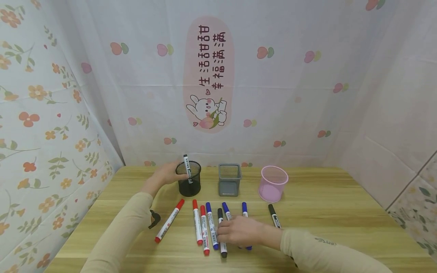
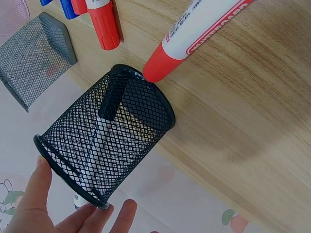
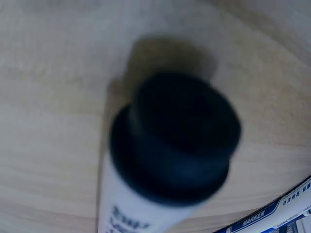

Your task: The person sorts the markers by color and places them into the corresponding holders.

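Observation:
My left hand (image 1: 167, 173) is at the rim of the black mesh pen cup (image 1: 194, 189), thumb and fingers spread around the rim in the left wrist view. A black marker (image 1: 186, 165) leans inside this cup, and its white barrel (image 2: 95, 150) shows through the mesh. On the table, my right hand (image 1: 239, 231) grips another black marker (image 1: 223, 250) across its middle, fingers curled over it. That marker's dark end (image 3: 180, 141) fills the right wrist view, blurred; the fingers are out of that frame. Blue markers (image 1: 211, 225) lie on both sides of it.
Red markers (image 1: 197, 223) lie to the left, one of them, a slanted red marker (image 1: 169, 221), near the left forearm. A grey square mesh cup (image 1: 229, 188) and a pink round cup (image 1: 271, 192) stand at the back. Another black marker (image 1: 274, 216) lies by the right forearm.

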`<state>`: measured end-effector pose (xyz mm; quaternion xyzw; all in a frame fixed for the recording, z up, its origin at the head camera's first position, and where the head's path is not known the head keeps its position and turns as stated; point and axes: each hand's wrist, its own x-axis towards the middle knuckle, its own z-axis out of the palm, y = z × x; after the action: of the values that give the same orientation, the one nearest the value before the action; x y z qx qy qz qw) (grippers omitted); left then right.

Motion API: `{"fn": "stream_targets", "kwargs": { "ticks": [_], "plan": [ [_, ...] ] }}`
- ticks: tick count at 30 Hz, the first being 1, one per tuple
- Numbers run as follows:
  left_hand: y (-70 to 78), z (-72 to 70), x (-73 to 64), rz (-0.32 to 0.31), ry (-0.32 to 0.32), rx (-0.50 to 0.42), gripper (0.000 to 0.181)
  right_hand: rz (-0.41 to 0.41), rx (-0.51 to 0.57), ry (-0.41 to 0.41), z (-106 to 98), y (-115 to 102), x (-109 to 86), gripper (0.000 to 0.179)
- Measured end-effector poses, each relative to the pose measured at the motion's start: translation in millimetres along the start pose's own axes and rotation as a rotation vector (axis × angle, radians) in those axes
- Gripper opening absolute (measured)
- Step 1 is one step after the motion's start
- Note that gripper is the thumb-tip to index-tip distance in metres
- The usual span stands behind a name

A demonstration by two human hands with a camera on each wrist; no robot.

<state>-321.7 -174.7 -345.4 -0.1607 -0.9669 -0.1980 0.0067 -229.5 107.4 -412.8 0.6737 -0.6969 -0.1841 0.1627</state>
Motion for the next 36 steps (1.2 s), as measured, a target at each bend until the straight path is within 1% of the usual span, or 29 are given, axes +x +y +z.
{"fn": "stream_targets", "kwargs": {
  "ticks": [5, 9, 15, 18, 23, 26, 30, 33, 36],
  "plan": [
    [0.3, -0.5, -0.1, -0.003, 0.001, -0.002, 0.056, 0.008, 0.002, 0.019, -2.8, -0.8, -2.0, 0.031],
    [0.9, -0.9, -0.8, -0.002, -0.002, -0.011, 0.057, 0.006, 0.03, 0.046, -5.3, -1.8, -3.3, 0.032],
    [1.5, -1.2, -1.0, 0.006, -0.003, -0.01, 0.056, 0.014, 0.107, 0.065, -7.7, -2.7, -4.6, 0.032],
    [1.8, -1.3, -0.9, 0.006, -0.002, -0.004, 0.055, 0.037, 0.157, 0.098, -9.5, -3.0, -4.8, 0.028],
    [1.9, -1.2, -0.9, 0.007, 0.0, -0.008, 0.055, 0.102, 0.24, 0.209, -12.9, -2.9, -5.8, 0.021],
    [1.8, -1.0, -0.9, 0.002, -0.005, -0.012, 0.057, 0.131, 0.278, 0.296, -15.2, -1.6, -6.3, 0.023],
    [2.0, -1.0, -0.7, -0.005, -0.008, -0.008, 0.058, 0.17, 0.379, 0.405, -19.2, 1.8, -5.4, 0.027],
    [2.1, -1.1, -0.6, -0.007, -0.011, -0.006, 0.059, 0.207, 0.47, 0.449, -22.7, 4.1, -4.7, 0.028],
    [2.1, -1.0, -0.4, -0.005, -0.015, -0.007, 0.059, 0.251, 0.532, 0.468, -25.4, 5.0, -4.7, 0.026]
  ]
}}
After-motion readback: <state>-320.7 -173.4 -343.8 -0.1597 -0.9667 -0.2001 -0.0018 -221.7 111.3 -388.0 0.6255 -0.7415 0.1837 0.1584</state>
